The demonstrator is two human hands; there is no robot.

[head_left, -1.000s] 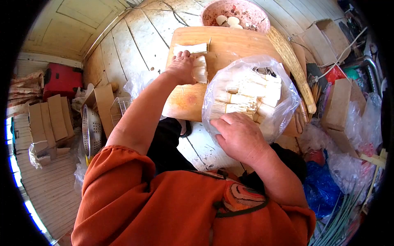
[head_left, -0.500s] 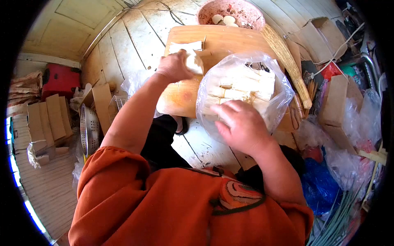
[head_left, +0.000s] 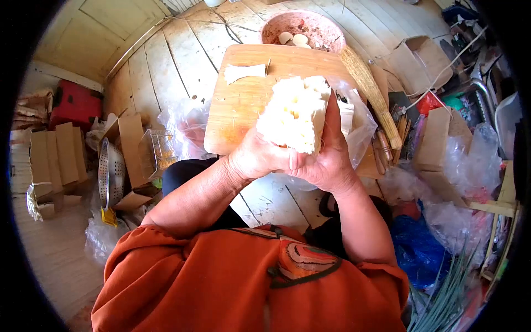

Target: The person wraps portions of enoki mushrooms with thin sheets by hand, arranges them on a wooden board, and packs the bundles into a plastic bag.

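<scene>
Both my hands hold up a thick pale bundle (head_left: 296,113) over the near part of the wooden board. Its lumpy, frilled, cream-white end faces me, and I cannot make out its exact kind. My left hand (head_left: 257,157) cups it from the left and below. Against its right side and underneath, my right hand (head_left: 332,152) is wrapped, the two hands meeting at the bottom. A smaller white bundle (head_left: 246,72), narrow in its middle, lies on the board (head_left: 232,108). Partly hidden behind my right hand is a clear plastic bag (head_left: 362,124) with white pieces inside.
A pink basin (head_left: 265,34) with eggshell-like pieces stands beyond the board. Along the board's right edge lies a straw whisk broom (head_left: 368,91). At left are a metal colander (head_left: 112,174) and cardboard; at right, a box (head_left: 420,66), a blue bag (head_left: 417,243) and long green stalks (head_left: 448,299).
My left hand has come from the board toward me with a pale piece. My right hand has left the bag's opening and joined it around the bundle, which is now raised.
</scene>
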